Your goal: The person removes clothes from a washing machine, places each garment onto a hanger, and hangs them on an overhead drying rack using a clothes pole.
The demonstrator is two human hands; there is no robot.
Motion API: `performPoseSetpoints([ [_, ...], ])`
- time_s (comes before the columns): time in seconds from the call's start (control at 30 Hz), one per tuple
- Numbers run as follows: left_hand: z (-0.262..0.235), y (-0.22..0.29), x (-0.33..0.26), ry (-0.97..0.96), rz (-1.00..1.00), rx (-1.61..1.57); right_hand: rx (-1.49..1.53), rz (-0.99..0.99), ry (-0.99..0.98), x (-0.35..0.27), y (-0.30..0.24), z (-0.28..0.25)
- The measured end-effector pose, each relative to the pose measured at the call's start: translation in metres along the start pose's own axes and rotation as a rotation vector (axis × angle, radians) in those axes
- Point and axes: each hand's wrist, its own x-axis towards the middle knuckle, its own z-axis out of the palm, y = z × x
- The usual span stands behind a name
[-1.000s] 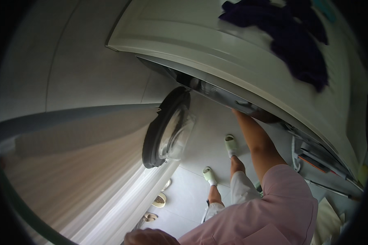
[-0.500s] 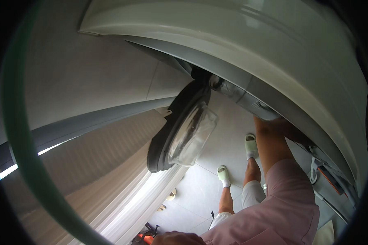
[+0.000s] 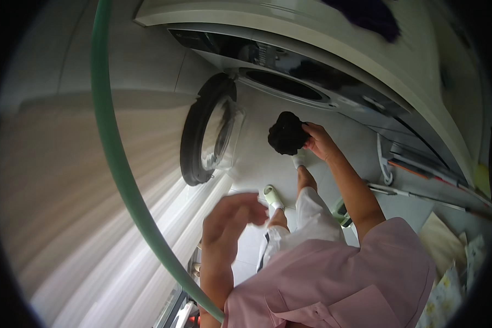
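Observation:
My right hand grips a bunched black garment just below the round drum opening of a white front-loading washing machine. The machine's round door hangs open to the left of the opening. My left hand is raised lower down, blurred, fingers loosely curled and holding nothing. My pink top, white trousers and pale green slippers show below.
A green hose arcs down the left of the view. A dark purple cloth lies on top of the machine. Long-handled tools and papers sit at the right on the tiled floor.
My right hand has come out of the drum holding the black garment. My left hand has risen into view. The view has tilted, showing the drum opening.

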Motion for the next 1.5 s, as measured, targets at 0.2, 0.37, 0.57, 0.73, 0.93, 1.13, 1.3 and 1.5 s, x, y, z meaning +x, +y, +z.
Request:
performPoseSetpoints([
  [0.2, -0.017, -0.044, -0.093, 0.038, 0.307, 0.526, -0.093, -0.164, -0.253, -0.196, -0.043, 0.119],
  [0.37, 0.000, -0.025, -0.182, 0.182, 0.918, 0.806, -0.442, -0.443, -0.369, -0.355, -0.043, 0.192],
  [0.57, -0.013, -0.030, -0.237, -0.213, 0.711, 0.597, -1.044, -0.976, 0.278, -0.472, -0.058, 0.220],
  [0.73, 0.008, -0.011, -0.282, -0.234, 0.726, 0.834, -0.844, -0.851, 0.529, -0.530, -0.051, 0.185],
  [0.93, 0.032, -0.034, -0.302, -0.281, 0.781, 0.506, -1.107, -0.835, 0.309, -0.623, -0.039, 0.177],
  [1.13, 0.100, -0.055, -0.346, -0.212, 0.493, -0.099, -1.581, -0.047, 0.250, -0.711, -0.025, 0.133],
  [1.3, 0.165, -0.122, -0.362, -0.330, 0.634, 0.198, -0.069, -0.658, -0.391, -0.743, 0.017, 0.094],
  [1.5, 0.222, -0.190, -0.445, -0.561, 0.575, 0.179, 0.058, -0.583, -0.648, -0.768, 0.026, 0.054],
])
